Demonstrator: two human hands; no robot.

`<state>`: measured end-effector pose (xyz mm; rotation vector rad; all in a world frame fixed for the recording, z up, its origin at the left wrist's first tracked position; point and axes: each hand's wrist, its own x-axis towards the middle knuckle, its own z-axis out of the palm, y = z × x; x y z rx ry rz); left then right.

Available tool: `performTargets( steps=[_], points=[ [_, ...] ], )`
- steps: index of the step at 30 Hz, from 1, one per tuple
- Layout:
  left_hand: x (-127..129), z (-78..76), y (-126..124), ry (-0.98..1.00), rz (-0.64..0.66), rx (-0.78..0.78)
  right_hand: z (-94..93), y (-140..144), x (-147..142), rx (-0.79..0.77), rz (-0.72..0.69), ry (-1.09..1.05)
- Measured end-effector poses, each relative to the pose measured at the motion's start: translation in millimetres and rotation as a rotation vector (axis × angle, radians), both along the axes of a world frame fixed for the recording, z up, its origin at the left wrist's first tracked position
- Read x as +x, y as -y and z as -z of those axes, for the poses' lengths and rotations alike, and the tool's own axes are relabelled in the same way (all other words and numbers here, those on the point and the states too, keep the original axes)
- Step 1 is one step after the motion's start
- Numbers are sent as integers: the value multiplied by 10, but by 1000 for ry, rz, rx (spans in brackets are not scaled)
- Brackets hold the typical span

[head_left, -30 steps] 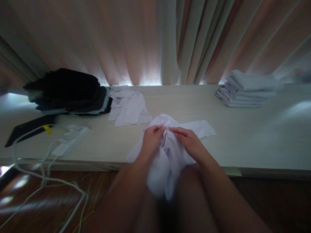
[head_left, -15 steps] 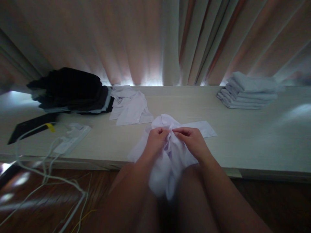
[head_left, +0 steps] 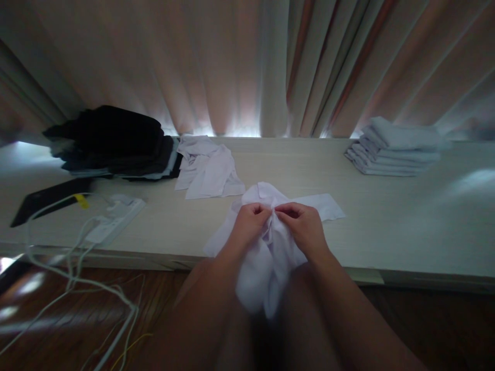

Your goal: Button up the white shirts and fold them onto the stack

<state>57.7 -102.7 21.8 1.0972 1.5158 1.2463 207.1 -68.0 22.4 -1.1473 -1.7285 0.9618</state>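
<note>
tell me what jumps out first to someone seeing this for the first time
At centre, the left hand and right hand pinch a crumpled white garment that hangs over the near edge of the pale table. Behind it glow backlit curtains, with a dark clothes pile far left and a neat folded white stack far right.

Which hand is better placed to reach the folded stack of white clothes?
Probably the right hand: the folded stack lies on its side. Both it and the left hand pinch the white garment.

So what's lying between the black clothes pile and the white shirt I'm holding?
In the head view, a loose white garment lies on the table between the black pile and the held shirt.
</note>
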Motion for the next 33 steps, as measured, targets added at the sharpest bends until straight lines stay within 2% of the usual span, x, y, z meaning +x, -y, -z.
performTargets(
  steps=[8, 16, 27, 33],
  points=[
    [-61, -83, 36, -140, 9, 1, -4, 20, -11, 110, -44, 102],
    [-80, -42, 25, -112, 12, -12, -51, 35, -18, 237, -90, 132],
    [-51, -145, 53, -228, 19, 101, -49, 44, -16, 144, -27, 87],
    [-49, -146, 54, -301, 22, 84, -57, 37, -3, 213, -52, 130]
  ],
)
